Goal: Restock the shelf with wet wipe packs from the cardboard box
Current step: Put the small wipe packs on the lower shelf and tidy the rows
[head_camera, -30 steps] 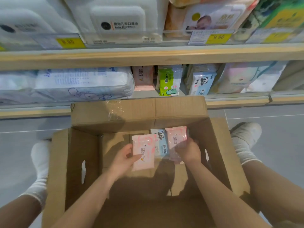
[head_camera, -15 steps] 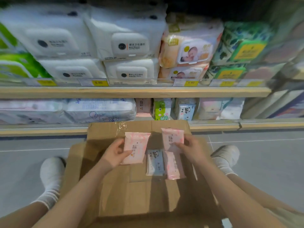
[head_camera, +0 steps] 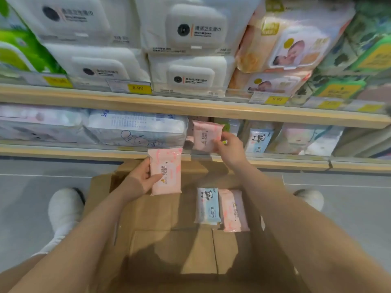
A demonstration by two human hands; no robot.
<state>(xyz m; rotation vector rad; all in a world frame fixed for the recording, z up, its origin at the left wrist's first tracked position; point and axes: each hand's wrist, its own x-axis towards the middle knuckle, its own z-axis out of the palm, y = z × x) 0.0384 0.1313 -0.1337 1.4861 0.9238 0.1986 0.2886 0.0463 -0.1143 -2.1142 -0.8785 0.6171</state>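
My right hand (head_camera: pixel 229 147) pinches a pink wet wipe pack (head_camera: pixel 204 136) upright at the mouth of the lower shelf (head_camera: pixel 63 150), in front of the pink packs standing there. My left hand (head_camera: pixel 140 179) grips a second pink pack (head_camera: pixel 166 171) above the far edge of the open cardboard box (head_camera: pixel 160 240). Inside the box lie a blue panda pack (head_camera: pixel 207 206) and another pink pack (head_camera: pixel 233 210), side by side.
The lower shelf holds large white packs (head_camera: pixel 135 127) at left, a panda pack (head_camera: pixel 258 140) and pastel packs to the right. The upper shelf (head_camera: pixel 190 108) carries big white, baby-print and green packs with yellow price tags. Grey floor and my white shoes (head_camera: pixel 63 208) flank the box.
Both hands lifted their pink packs out of the box. The right hand has carried its pack up to the lower shelf opening; the left pack rose to the box's far edge. The view tilted up.
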